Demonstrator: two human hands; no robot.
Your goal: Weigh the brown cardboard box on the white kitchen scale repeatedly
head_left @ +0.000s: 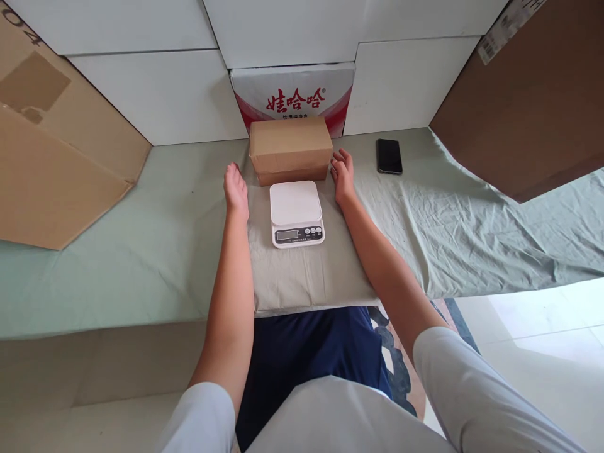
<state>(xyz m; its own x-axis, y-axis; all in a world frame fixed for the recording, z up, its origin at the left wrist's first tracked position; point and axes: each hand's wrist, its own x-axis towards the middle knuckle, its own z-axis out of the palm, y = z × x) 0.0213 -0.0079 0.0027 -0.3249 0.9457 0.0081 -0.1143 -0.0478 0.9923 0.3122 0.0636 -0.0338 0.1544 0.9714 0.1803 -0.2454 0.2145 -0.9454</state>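
A: Main item, count and location?
B: One small cardboard box, closed, lying lengthwise across the middle of the worktop. One white scale just in front of it, display and three buttons facing the person. Whether box and scale touch: can't tell.

A: Hands?
B: Two, one each side of the box. Left hand by its left end, open, edge down, fingers mostly pressed together. Right hand close by its right end, fingers loosely curled and slightly spread. Nothing pinched in either. Right fingertips on the cardboard or just short of it: can't tell. Scale sits between the two wrists.

A: What else is around?
B: One dark phone, lying flat right of the right hand, well apart from the scale. One green-grey cloth over the worktop, wrinkled most on the right.

A: Anything in the way?
B: One printed carton, white and red, stands right behind the small box, which covers the bottom of its lettering. White panels flank it and rise above; exact count unclear. Two big cartons close off the sides: left carton, tan, and right carton, darker brown with a label near its top. Front edge: the person's lap, dark blue cloth.
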